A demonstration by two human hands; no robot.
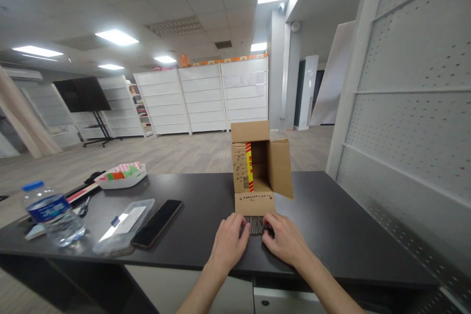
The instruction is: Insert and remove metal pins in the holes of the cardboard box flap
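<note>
A row of thin metal pieces [256, 225], like nails or screws, lies side by side on the table just before an open cardboard box [253, 204]. My left hand [231, 238] curls its fingers and thumb against the left end of the row. At the right end, my right hand [284, 236] is bent inward in the same way, with something dark at its fingertips. The box stands with its opening toward me and its flaps spread. Small holes run along the lower flap, and many small round dots or heads dot the left flap beside a yellow-and-red tape strip.
Left on the dark table [206, 196] are a black phone [157, 224], a clear plastic case [125, 225], a water bottle [53, 213] and a white tray [121, 182] with colourful packets. A perforated white panel [405, 108] rises along the right side.
</note>
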